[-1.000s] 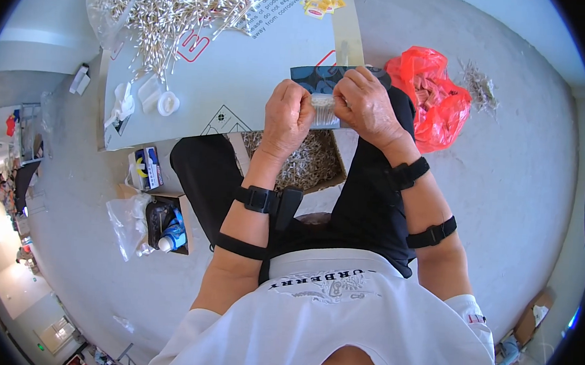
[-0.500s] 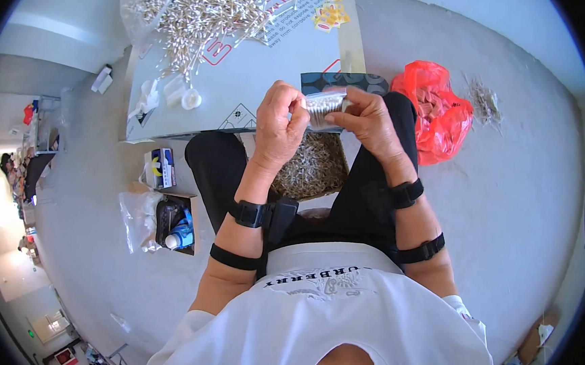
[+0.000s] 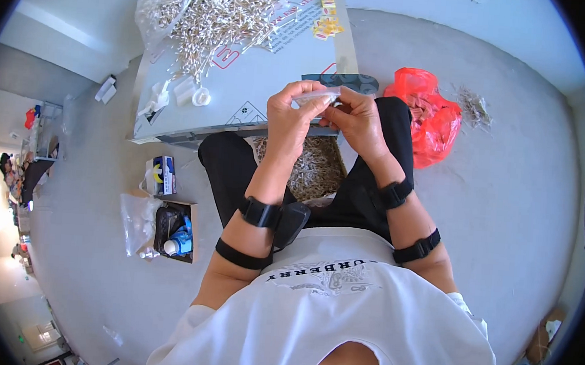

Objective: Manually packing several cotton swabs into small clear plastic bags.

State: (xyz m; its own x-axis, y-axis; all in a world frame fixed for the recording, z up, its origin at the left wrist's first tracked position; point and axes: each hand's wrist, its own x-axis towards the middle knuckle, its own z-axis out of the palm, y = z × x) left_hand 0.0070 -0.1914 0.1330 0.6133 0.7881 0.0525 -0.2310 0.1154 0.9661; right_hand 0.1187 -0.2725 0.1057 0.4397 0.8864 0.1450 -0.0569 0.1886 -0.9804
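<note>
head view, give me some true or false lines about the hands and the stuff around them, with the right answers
1. Both hands, left hand and right hand, hold one small clear plastic packet between them. True.
2. The crumpled red plastic bag lies to the person's left. False: it lies on the floor to the person's right.
3. A heap of thin white sticks lies on the flat grey cardboard sheet. True.
4. The open cardboard box of pale sticks sits on top of the grey sheet. False: it sits between the person's legs, below the hands.
5. The blue-capped bottle lies in the right hand. False: it sits in a small box on the floor to the left.
</note>
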